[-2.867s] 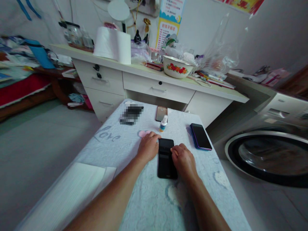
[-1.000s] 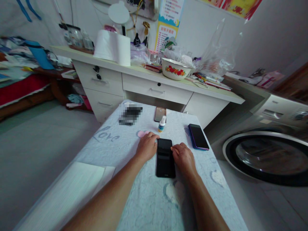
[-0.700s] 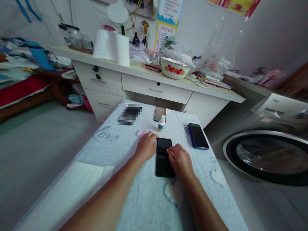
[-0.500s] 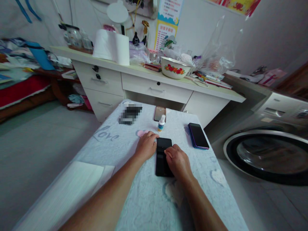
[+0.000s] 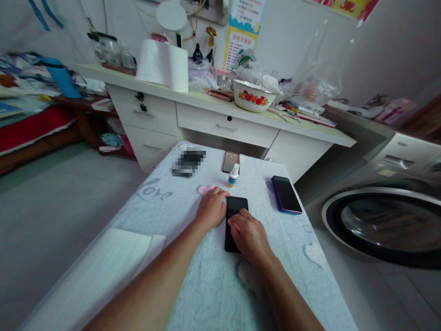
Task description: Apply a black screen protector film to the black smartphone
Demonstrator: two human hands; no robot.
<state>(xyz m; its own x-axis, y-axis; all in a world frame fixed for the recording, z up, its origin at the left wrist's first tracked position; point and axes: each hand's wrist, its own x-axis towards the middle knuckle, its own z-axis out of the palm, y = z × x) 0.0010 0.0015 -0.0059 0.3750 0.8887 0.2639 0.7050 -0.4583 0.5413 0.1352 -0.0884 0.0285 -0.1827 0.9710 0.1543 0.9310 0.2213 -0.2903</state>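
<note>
A black smartphone (image 5: 237, 204) lies flat, screen up, on the cloth-covered table (image 5: 213, 285). My left hand (image 5: 211, 207) is at its upper left edge, fingers curled and holding that side. Over the lower right part of the screen is my right hand (image 5: 251, 233), with fingers pinched together against the glass. Whatever it may hold is hidden or too small to make out. Just beyond the phone stands a small white spray bottle (image 5: 233, 176) with a blue and yellow label. Behind the bottle lies another phone (image 5: 231, 162).
To the right lie stacked phones (image 5: 286, 195), beside the washing machine (image 5: 382, 202). A pixelated dark item (image 5: 189, 161) is at the far left of the table, and a folded white cloth (image 5: 113, 257) at the near left. The white desk (image 5: 203, 118) carries a flowered bowl (image 5: 254, 97).
My right hand has slid left across the phone's screen, its fingertips now nearer the left edge. My left hand keeps its place at the phone's edge. The view has shifted slightly.
</note>
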